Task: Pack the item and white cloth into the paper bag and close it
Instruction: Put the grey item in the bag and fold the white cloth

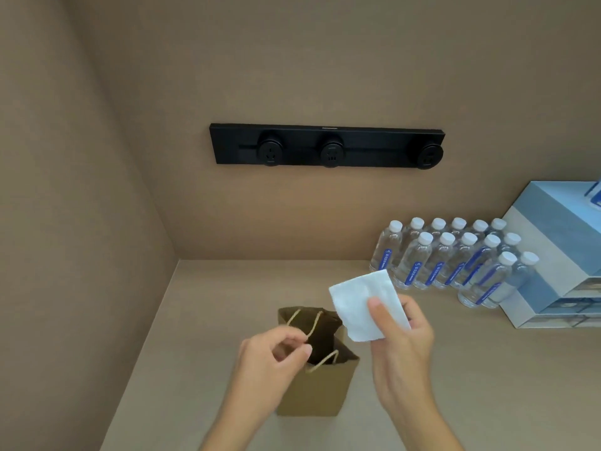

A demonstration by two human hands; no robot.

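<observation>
A small brown paper bag [320, 390] stands upright and open on the beige counter, its twine handles loose over the mouth. My left hand [270, 359] pinches the near edge of the bag at one twine handle. My right hand [401, 345] holds a folded white cloth [364, 304] between thumb and fingers, raised just above and to the right of the bag's mouth. The bag's inside is dark; I cannot tell whether anything lies in it.
Several water bottles [455, 258] with white caps stand at the back right, beside stacked blue and white boxes [559, 255]. A black socket rail [327, 146] is fixed to the back wall. A side wall closes the counter [208, 307] on the left.
</observation>
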